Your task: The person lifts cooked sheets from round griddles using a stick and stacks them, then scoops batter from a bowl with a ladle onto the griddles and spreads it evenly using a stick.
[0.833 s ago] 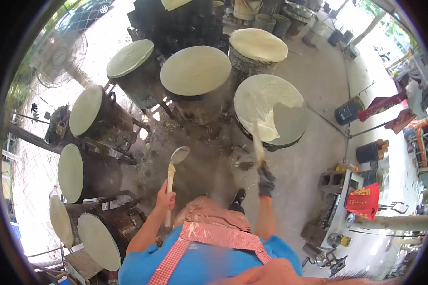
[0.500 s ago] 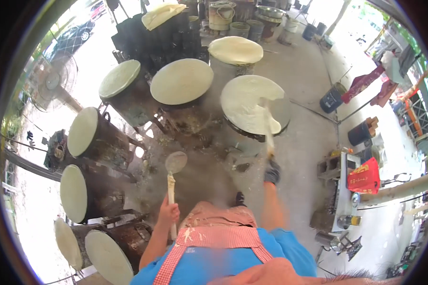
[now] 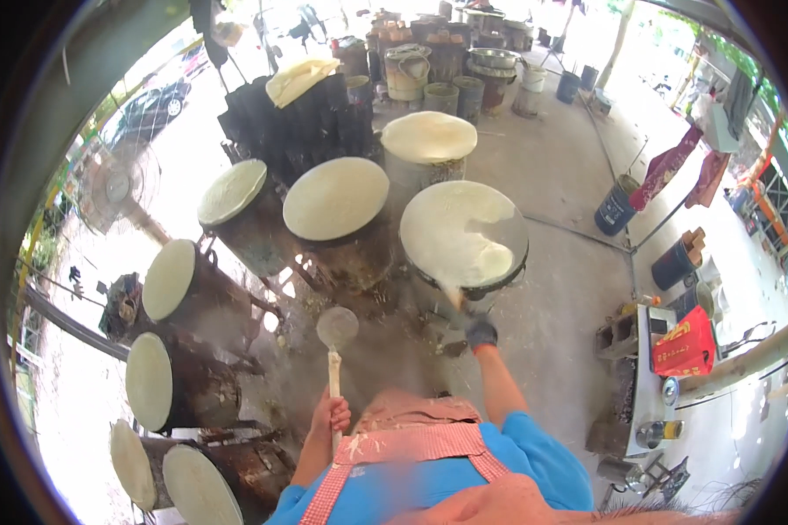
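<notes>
Nr drums [image 3: 206, 385], L hand [image 3: 331, 416] gripping ladle [image 3: 335, 360], R hand [image 3: 481, 332] gripping stick [image 3: 454, 297], bucket [image 3: 615, 210] far R

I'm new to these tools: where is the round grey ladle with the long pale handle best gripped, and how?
Probably by its straight pale handle, from the body side, where the bare left hand wraps it; the round bowl points away.

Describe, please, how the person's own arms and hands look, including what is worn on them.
The right hand wears a dark grey or black glove that ends near the wrist. The left hand is bare, without a glove. Short blue sleeves leave both forearms uncovered. No markings can be made out on either arm.
</notes>
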Demonstrator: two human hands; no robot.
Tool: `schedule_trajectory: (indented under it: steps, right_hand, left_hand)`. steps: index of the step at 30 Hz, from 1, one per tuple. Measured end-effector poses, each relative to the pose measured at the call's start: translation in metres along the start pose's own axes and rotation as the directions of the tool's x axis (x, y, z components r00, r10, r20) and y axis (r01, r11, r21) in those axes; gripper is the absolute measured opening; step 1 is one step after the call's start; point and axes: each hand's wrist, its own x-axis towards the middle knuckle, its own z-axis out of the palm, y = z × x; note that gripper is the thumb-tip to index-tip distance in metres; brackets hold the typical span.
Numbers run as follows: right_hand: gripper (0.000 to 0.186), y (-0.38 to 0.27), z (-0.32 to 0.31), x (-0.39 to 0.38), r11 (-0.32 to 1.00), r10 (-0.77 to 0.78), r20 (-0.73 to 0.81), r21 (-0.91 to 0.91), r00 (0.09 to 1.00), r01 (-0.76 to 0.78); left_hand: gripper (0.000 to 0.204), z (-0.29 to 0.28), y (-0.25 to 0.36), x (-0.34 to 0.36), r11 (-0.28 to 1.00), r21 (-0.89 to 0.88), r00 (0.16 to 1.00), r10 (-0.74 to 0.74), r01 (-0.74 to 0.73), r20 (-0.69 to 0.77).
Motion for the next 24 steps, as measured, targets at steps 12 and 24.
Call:
schedule_trajectory:
  steps: [12, 24]
  right_hand:
    - [0.033, 0.106, 0.003, -0.003, 0.966, 0.147, 0.002, 0.217, 0.989, -0.144]
    - [0.048, 0.138, -0.100, 0.194, 0.576, 0.356, 0.126, 0.751, 0.926, -0.323]
  left_hand:
    - [0.053, 0.051, -0.006, 0.087, 0.978, 0.053, 0.977, -0.195, 0.200, -0.092]
    - [0.053, 0.070, -0.026, 0.080, 0.984, 0.105, 0.981, -0.129, 0.145, -0.146]
